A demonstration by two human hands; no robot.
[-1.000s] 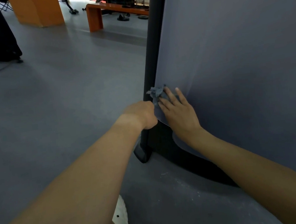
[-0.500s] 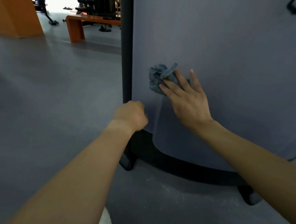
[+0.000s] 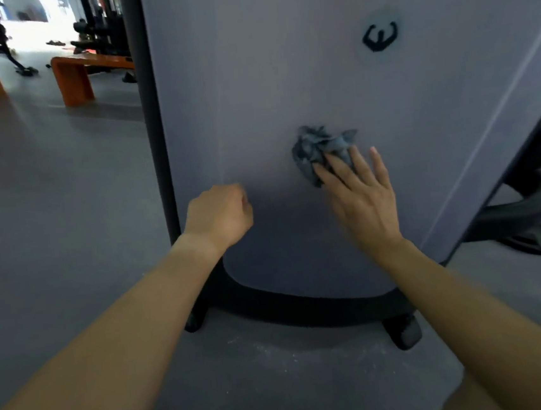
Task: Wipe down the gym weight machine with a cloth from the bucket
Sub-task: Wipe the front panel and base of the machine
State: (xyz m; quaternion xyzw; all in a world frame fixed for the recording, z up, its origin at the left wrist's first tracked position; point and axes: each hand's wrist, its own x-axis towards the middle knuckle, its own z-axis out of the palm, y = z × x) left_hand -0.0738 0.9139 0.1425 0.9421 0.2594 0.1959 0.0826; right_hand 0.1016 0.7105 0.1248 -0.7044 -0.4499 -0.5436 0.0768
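Observation:
The weight machine's grey cover panel (image 3: pixel 282 71) stands upright in front of me, with a black logo (image 3: pixel 379 36) high on its right side. A crumpled grey cloth (image 3: pixel 315 149) lies pressed flat against the panel's middle. My right hand (image 3: pixel 360 193) holds it there with outstretched fingers on the cloth's lower right part. My left hand (image 3: pixel 219 214) is closed in a fist with nothing in it, hovering low in front of the panel, left of the cloth. No bucket is in view.
A black upright post (image 3: pixel 151 117) borders the panel's left edge, and a black curved base (image 3: pixel 305 307) with feet runs along the floor. An orange bench (image 3: pixel 78 74) and dark gym equipment stand at the back left. Black machine parts (image 3: pixel 534 212) sit low on the right.
My right hand has slid the cloth from the panel's left edge up and rightwards to its middle. My view has shifted right, bringing the logo in. The left fist stays low.

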